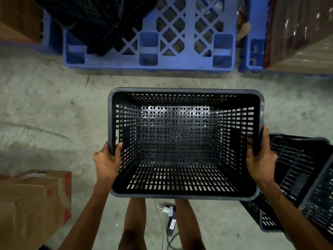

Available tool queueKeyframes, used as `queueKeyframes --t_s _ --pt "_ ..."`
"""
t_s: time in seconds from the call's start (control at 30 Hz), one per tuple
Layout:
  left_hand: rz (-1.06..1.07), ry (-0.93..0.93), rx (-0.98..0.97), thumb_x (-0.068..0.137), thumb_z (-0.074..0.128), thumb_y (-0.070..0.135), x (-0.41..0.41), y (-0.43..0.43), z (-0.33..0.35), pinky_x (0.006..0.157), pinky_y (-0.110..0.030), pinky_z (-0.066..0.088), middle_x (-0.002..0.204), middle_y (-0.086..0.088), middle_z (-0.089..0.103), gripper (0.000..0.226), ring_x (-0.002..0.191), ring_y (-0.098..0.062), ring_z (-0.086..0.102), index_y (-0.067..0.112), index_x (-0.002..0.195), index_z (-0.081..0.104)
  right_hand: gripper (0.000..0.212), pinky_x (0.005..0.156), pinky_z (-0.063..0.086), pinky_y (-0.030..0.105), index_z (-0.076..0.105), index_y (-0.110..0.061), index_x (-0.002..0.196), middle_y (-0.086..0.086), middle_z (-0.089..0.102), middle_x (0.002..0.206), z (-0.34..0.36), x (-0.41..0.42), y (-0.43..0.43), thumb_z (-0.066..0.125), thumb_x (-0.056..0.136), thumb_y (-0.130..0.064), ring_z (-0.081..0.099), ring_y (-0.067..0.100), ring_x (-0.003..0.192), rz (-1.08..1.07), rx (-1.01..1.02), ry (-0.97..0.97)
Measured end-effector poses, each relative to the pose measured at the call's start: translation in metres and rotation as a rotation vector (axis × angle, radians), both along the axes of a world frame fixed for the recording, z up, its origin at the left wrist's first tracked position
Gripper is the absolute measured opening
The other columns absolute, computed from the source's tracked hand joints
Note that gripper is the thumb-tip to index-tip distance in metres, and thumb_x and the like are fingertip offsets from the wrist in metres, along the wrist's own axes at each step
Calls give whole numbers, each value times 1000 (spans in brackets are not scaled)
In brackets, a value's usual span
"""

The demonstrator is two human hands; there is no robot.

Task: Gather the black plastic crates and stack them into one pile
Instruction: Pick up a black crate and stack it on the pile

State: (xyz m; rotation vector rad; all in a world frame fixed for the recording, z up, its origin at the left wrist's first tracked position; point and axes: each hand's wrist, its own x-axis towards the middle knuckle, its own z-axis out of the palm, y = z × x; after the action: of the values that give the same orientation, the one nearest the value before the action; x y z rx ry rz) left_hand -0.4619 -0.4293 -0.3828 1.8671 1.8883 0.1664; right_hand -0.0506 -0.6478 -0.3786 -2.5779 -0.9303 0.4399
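Floor: bare concrete floor (54,109); blue pallet (149,49) far.
Left hand (108,161): clamped on crate (183,141) left rim.
Right hand (261,159): clamped on right rim.

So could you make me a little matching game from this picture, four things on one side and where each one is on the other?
Things:
1. black perforated plastic crate
2. blue plastic lattice pallet
3. brown cardboard box with red print
4. heap of black plastic crates

Places:
A. on the pallet, top left
B. floor, lower left
C. held between left hand and right hand
D. floor, top centre

Pairs: 1-C, 2-D, 3-B, 4-A
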Motion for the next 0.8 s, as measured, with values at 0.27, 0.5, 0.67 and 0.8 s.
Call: queueKeyframes --t_s 0.27,0.5,0.67,0.8 --pt "0 -15 27 91 62 40 -3 -3 -2 67 -30 58 78 -14 77 39 64 -26 74 6 107 72 69 47 31 16 18 -24 157 4 50 65 3 -4 -1 53 97 -20 36 8 40 31 9 -34" --pt "-85 66 41 95 48 52 -3 -4 1 86 -42 57 128 -7 66 58 106 -28 69 28 146 36 71 73 56 44 2 -18 158 21 39 152 8 -4 7 44 101 -30 57 41 121 155 -54 -42" --pt "-204 9 65 98 42 46 -6 -4 6 104 -42 43 167 7 5 75 151 -12 17 27 158 -1 78 104 45 46 -5 -2 155 15 -12 165 13 -3 9 45 100 -25 -6 23 153 317 -60 -115" --pt "-321 9 21 94 43 50 -9 -16 5 107 -41 39 166 -2 -12 85 154 -16 6 19 158 -4 74 120 27 46 3 1 155 19 -8 164 6 -4 -1 38 99 -31 1 31 154 400 -119 -121"
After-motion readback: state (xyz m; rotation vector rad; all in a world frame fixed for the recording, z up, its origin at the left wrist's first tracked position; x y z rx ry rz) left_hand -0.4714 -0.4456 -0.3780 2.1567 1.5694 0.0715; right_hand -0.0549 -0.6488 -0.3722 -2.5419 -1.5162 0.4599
